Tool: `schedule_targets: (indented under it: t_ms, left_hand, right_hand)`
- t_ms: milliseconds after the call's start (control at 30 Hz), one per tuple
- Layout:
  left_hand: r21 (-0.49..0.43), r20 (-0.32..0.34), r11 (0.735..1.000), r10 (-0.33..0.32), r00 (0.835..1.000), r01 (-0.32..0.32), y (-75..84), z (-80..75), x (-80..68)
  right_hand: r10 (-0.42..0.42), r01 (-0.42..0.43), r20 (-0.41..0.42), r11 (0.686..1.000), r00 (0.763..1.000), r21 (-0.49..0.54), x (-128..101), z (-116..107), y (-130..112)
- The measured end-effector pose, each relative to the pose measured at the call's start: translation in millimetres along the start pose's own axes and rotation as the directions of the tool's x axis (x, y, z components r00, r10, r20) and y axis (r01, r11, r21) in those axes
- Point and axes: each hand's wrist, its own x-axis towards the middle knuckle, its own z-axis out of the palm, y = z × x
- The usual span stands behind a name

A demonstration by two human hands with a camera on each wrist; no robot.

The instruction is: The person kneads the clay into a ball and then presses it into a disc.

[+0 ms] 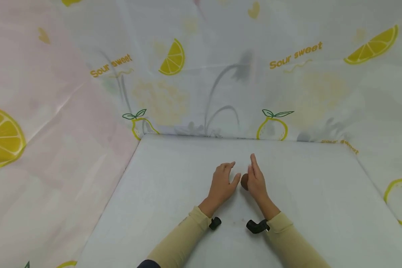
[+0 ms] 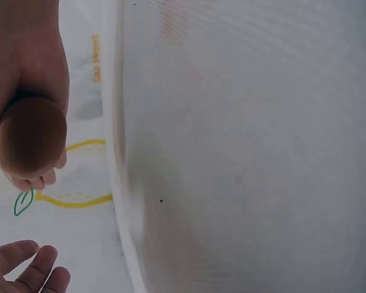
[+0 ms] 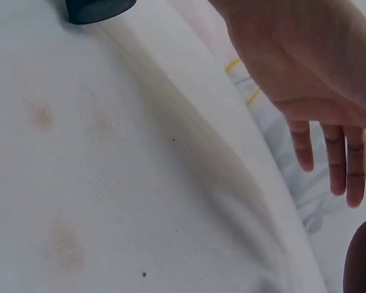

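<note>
My right hand (image 1: 257, 183) holds a brown egg (image 1: 244, 181) against its palm side, just above the white table. The left wrist view shows the egg (image 2: 32, 135) from the front, with fingertips of the right hand (image 2: 33, 61) below and behind it. Facing it from the left is my left hand (image 1: 222, 184), its fingers loosely extended and apart from the egg. Only the egg's dark edge (image 3: 361, 259) enters the right wrist view, where the left hand (image 3: 311, 67) shows its palm with fingers spread downward.
A white tabletop (image 1: 167, 178) lies under both hands. Around it hangs a pale curtain (image 1: 207, 96) printed with lemons. Each wrist carries a black camera, one on the left (image 1: 215, 223) and one on the right (image 1: 257, 226).
</note>
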Motion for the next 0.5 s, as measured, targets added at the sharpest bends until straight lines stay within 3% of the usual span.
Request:
schedule_targets:
  t_ms: [133,300,500]
  left_hand:
    - [0.126,0.020,0.991,0.043,0.999,-0.045,-3.2,-0.4,2.5]
    - [0.215,0.049,0.972,0.085,0.995,-0.094,-2.2,-3.0,4.9]
    - [0.350,0.086,0.929,0.097,0.992,-0.121,-3.2,-2.8,3.8]
  right_hand:
    - [0.025,-0.024,0.017,0.999,1.000,-0.042,3.2,-5.0,6.5]
    - [0.059,-0.053,0.039,0.989,0.998,-0.138,4.5,-11.5,13.1]
    - [0.074,-0.058,0.065,0.974,0.995,-0.220,4.4,-16.2,16.4]
